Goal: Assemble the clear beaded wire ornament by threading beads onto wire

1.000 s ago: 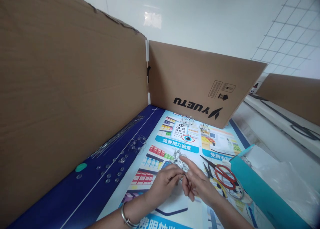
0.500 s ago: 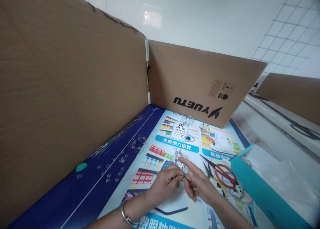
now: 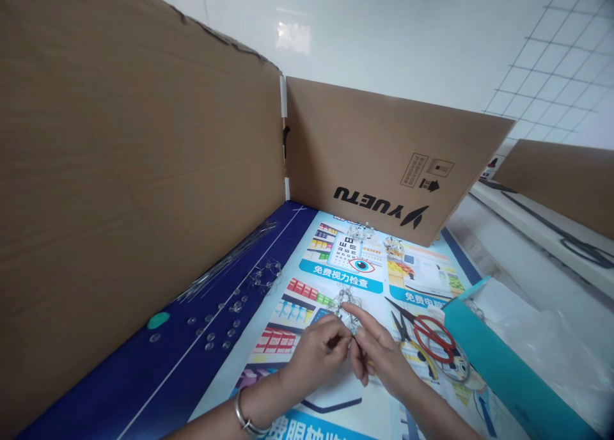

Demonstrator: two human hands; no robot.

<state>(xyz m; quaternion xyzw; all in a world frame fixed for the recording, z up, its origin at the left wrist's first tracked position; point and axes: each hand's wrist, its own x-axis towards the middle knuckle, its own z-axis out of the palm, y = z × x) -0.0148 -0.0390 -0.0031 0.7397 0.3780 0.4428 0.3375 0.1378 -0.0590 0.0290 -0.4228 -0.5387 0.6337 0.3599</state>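
Note:
Fingers pinched, my left hand (image 3: pixel 319 350) meets my right hand (image 3: pixel 381 353) above the printed sheet. Between and just beyond the fingertips is a tangled beaded wire piece (image 3: pixel 344 297) with clear beads, which both hands grip at its near end. My right index finger stretches along it while the thumb and other fingers close near the left fingertips. The exact spot of the grip is partly hidden by the fingers. Right of my hands lie red-handled scissors (image 3: pixel 434 339) and yellow-handled pliers (image 3: pixel 422 357), close together.
Loose clear beads (image 3: pixel 210 336), a beaded wire loop (image 3: pixel 266 274), thin wires (image 3: pixel 225 261) and a green disc (image 3: pixel 158 320) lie left. More beaded clusters (image 3: pixel 361 233) sit at the back. Cardboard walls (image 3: pixel 384 146) stand behind and left; a teal box (image 3: pixel 522 376) with plastic stands right.
My fingers have shifted slightly around the beaded wire piece, the two hands' fingertips staying together. The surrounding things lie as before, with only a small shift of the view.

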